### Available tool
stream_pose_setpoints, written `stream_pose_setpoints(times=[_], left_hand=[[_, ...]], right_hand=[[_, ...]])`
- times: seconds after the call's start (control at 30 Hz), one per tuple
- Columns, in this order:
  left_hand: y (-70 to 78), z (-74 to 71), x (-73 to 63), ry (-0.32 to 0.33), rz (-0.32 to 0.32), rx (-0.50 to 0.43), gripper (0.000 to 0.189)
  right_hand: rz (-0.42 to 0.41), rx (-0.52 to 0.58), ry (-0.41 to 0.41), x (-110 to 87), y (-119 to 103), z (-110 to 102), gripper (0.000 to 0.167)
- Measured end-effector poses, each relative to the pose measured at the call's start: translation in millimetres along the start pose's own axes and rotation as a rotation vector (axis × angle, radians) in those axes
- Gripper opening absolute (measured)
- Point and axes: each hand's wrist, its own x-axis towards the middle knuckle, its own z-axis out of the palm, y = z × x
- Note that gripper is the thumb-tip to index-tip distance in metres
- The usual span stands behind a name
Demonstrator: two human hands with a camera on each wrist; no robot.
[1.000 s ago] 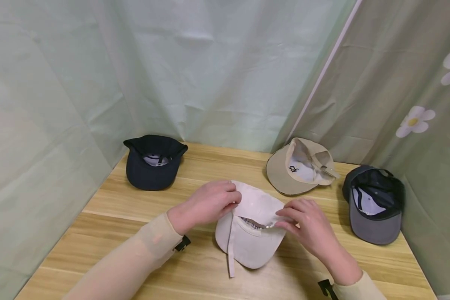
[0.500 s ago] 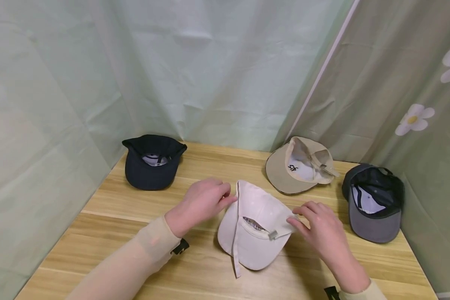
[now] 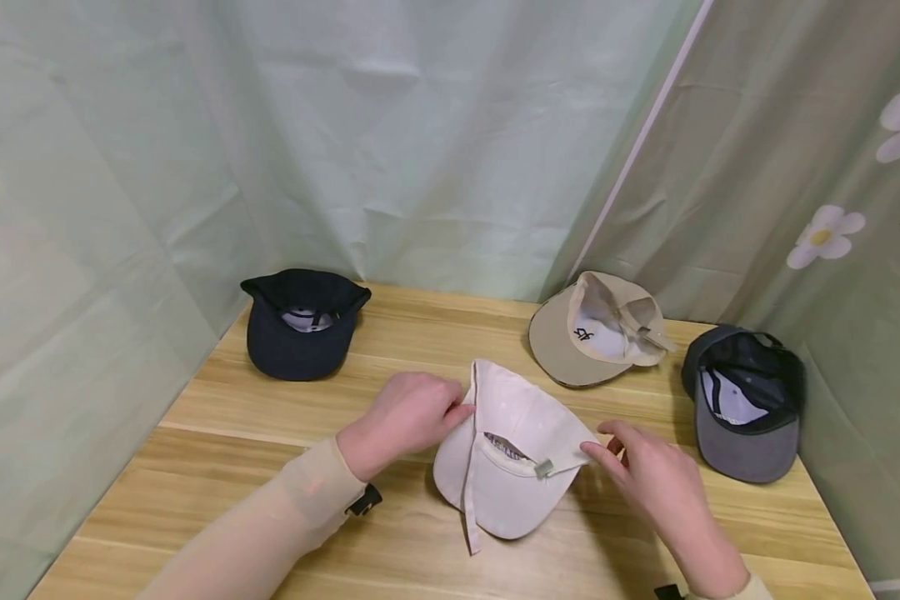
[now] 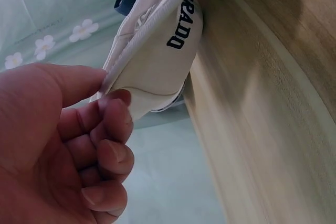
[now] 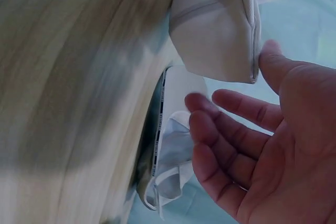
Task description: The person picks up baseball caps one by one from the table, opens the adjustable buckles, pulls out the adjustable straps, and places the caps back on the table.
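A white baseball cap [image 3: 525, 417] lies in the middle of the wooden table, its brim toward me and its back opening up. Its loose strap [image 3: 470, 508] hangs down over the left of the brim, and a metal buckle [image 3: 544, 468] sits at the right end of the opening. My left hand [image 3: 408, 412] pinches the cap's left edge between thumb and forefinger, as the left wrist view shows. At the cap's right corner is my right hand [image 3: 652, 471]; its thumb touches the edge while the other fingers [image 5: 223, 156] stand apart from the fabric.
A navy cap [image 3: 300, 342] rests at the back left. Behind my right hand lie a beige cap [image 3: 570, 337] and, near the right edge, a dark grey cap [image 3: 746, 442]. Curtains [image 3: 420, 150] enclose the table at the back and sides.
The white cap's back edges have been drawn apart and its right corner pulled out to the right. My right hand has shifted right and slightly down, its fingers now parted from the buckle end.
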Motion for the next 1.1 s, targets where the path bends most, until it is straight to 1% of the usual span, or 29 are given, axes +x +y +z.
stream_pose_setpoints(times=[0.1,0.3,0.43,0.57,0.83,1.1], left_hand=[[1.0,-0.1,-0.5,0.011,0.012,0.006,0.051],[2.9,-1.8,-2.4,-0.007,0.027,0.029,0.048],[3.2,-1.8,-3.9,0.003,0.043,0.031,0.047],[1.5,-0.3,-4.2,0.014,0.04,0.035,0.047],[-4.5,-1.1,-2.3,0.037,-0.025,0.032,0.047],[-18.3,-1.4,3.6,0.075,-0.112,0.032,0.047]], right_hand=[[-0.008,0.032,-0.009,1.6,-0.5,1.5,0.035],[-0.107,0.072,0.074,5.0,-3.8,4.3,0.022],[-0.126,0.089,0.107,7.4,-8.0,4.8,0.021],[-0.13,0.094,0.122,10.5,-11.3,5.9,0.021],[-0.143,0.103,0.14,17.2,-15.7,7.9,0.019],[-0.154,0.109,0.132,21.4,-23.1,8.8,0.022]])
